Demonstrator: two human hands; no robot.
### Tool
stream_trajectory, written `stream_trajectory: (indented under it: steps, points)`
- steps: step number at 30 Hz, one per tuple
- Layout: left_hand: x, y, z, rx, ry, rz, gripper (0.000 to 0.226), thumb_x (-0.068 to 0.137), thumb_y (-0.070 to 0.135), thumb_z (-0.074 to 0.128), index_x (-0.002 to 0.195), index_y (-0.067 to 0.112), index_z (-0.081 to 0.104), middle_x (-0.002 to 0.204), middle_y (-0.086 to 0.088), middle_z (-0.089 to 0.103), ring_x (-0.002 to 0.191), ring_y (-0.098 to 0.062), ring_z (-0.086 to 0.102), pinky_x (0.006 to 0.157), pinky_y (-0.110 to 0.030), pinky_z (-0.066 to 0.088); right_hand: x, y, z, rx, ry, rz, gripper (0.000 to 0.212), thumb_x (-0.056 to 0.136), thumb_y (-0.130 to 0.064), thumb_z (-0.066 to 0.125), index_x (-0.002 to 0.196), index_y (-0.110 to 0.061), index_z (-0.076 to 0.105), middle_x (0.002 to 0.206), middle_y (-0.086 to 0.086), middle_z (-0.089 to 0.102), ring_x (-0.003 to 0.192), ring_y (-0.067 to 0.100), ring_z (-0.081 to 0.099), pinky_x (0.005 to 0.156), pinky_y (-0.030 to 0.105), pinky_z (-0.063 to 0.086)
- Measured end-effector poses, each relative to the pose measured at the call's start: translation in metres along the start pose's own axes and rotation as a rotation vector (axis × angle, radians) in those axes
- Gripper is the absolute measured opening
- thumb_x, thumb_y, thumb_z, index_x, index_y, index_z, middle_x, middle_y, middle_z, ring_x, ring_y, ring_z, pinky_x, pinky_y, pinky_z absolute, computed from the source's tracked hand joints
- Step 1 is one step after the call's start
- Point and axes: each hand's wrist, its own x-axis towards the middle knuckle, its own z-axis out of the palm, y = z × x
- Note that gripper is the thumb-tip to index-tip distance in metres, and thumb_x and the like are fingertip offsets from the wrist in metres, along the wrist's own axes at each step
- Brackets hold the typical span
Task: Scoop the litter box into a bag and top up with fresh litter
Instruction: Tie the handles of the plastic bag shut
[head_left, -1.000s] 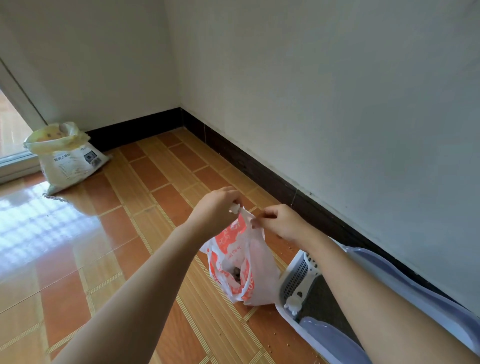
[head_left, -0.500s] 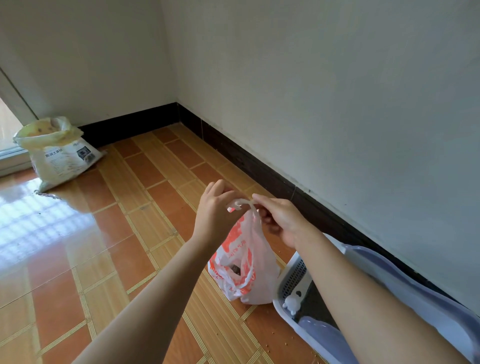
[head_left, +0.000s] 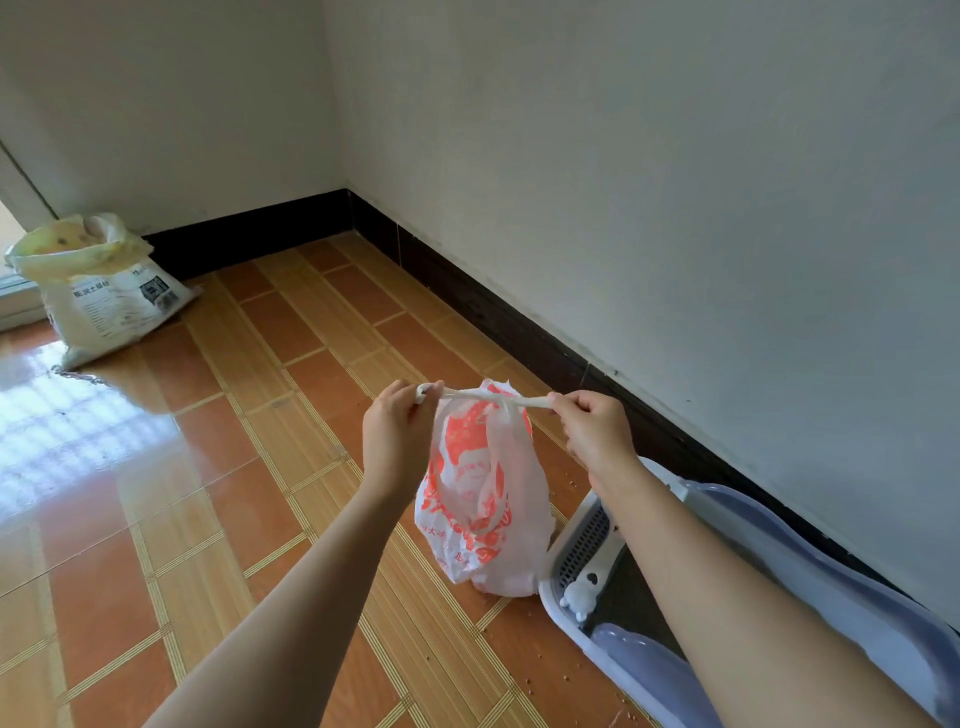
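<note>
left hand (head_left: 396, 434) pinches one twisted handle end | right hand (head_left: 594, 431) pinches the other, pulled taut | red-and-white plastic bag (head_left: 480, 499) on tiled floor (head_left: 218, 467), beside litter box (head_left: 810, 571) | litter sack (head_left: 98, 291) in far corner

Bright daylight from the far left, entering low at the doorway (head_left: 15, 291). Strong white glare on the glossy tiled floor (head_left: 78, 431), broken into a grid of highlights that washes out the tile colour there. Even, soft light on the walls (head_left: 675, 208), slightly greyer toward the corner. Faint shadows only, under the plastic bag (head_left: 483, 493) and along the dark skirting (head_left: 519, 322). Sharp through the middle; forearms softer at the bottom edge. Wide-angle bending of skirting and tile lines toward the borders. Mild compression smear on the litter sack (head_left: 104, 291) print.
</note>
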Motion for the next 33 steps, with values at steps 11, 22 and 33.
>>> stream_trajectory:
  steps: [11,22,33]
  points:
    - [0.005,-0.031,-0.009,-0.444,0.127,-0.557,0.032,0.094,0.021,0.055,0.063,0.013,0.058,0.057,-0.003,0.046,0.051,-0.013,0.037,0.052,-0.025,0.032,0.019,0.03,-0.011,-0.086,0.172,0.041,0.018,0.095,-0.02,0.052,0.098,-0.007,0.064,0.065,-0.001,0.053,0.05,0.006,0.044,0.045,0.015,0.033]
    - [-0.014,-0.091,-0.031,-0.528,0.351,-0.957,0.023,0.092,0.014,0.058,0.07,0.009,0.059,0.063,-0.003,0.048,0.052,-0.012,0.039,0.052,-0.021,0.036,0.016,0.076,-0.027,-0.111,0.231,0.165,0.019,0.094,-0.014,0.052,0.102,-0.002,0.064,0.081,0.004,0.059,0.08,0.017,0.058,0.07,0.027,0.05]
    - [-0.03,-0.097,-0.023,-0.656,0.498,-0.961,0.012,0.094,0.02,0.055,0.088,0.011,0.06,0.065,0.001,0.048,0.054,-0.007,0.042,0.054,-0.018,0.04,0.007,0.081,-0.033,-0.059,0.248,0.221,0.019,0.094,-0.014,0.054,0.102,-0.001,0.064,0.082,0.007,0.058,0.076,0.016,0.056,0.075,0.033,0.054]
